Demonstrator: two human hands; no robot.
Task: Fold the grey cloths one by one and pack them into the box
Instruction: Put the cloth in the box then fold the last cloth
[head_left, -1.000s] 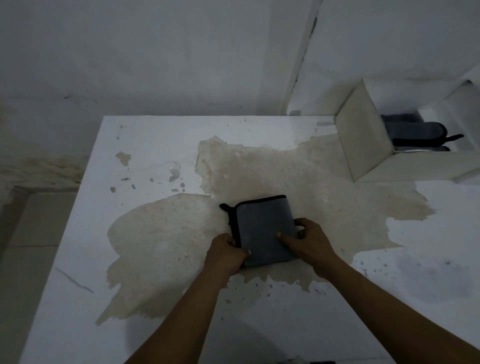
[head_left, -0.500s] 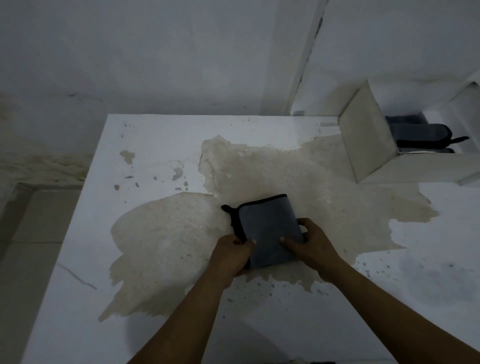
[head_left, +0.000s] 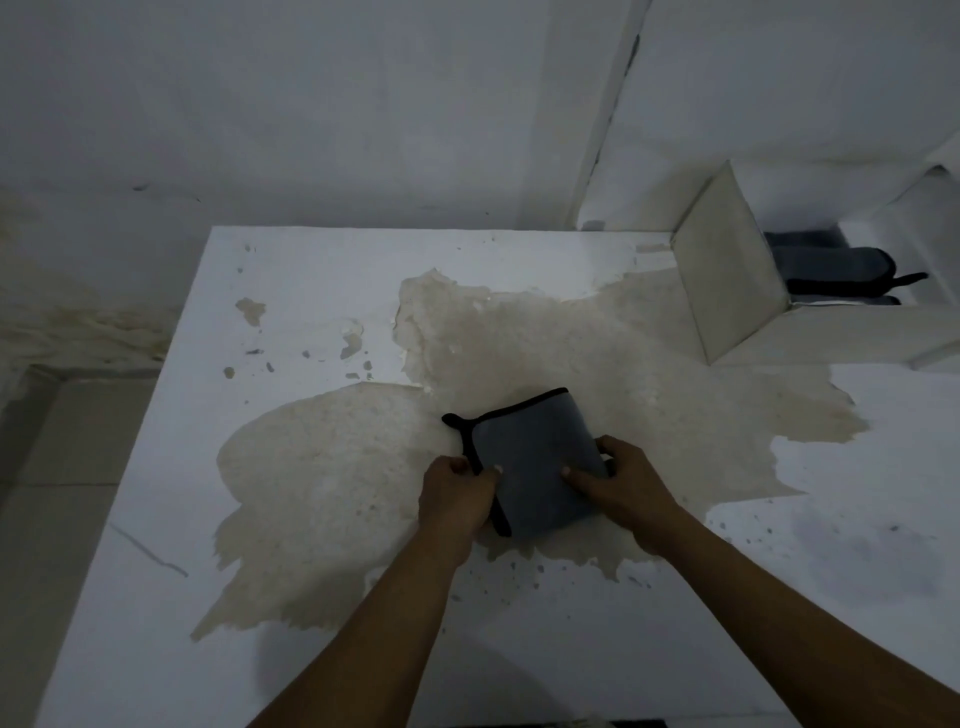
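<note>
Your box (head_left: 727, 270) sits at the far right corner of the worktop (head_left: 322, 260), its open top towards you and one flap standing up on its left side. Inside it you can see folded grey cloths (head_left: 831, 262) already packed, dark-edged, with a black loop sticking out to the right; how many lie there cannot be told.

The folded grey cloth (head_left: 535, 457) you are working on lies near the middle of the worktop, on the large brownish patch (head_left: 545, 343) where the white surface has peeled. Your left hand (head_left: 457, 493) is clamped on its black-trimmed left edge, thumb on top. Your right hand (head_left: 618, 483) grips the right edge, fingers pressed flat on the fabric.

Compared with a second ago, the cloth's near edge has tilted up off the surface and both hands have closed further around it; its place on the worktop has hardly shifted.

Between the cloth and the box nothing stands on the worktop. A bare wall (head_left: 311, 104) rises behind, and tiled floor (head_left: 62, 441) shows to the left.
</note>
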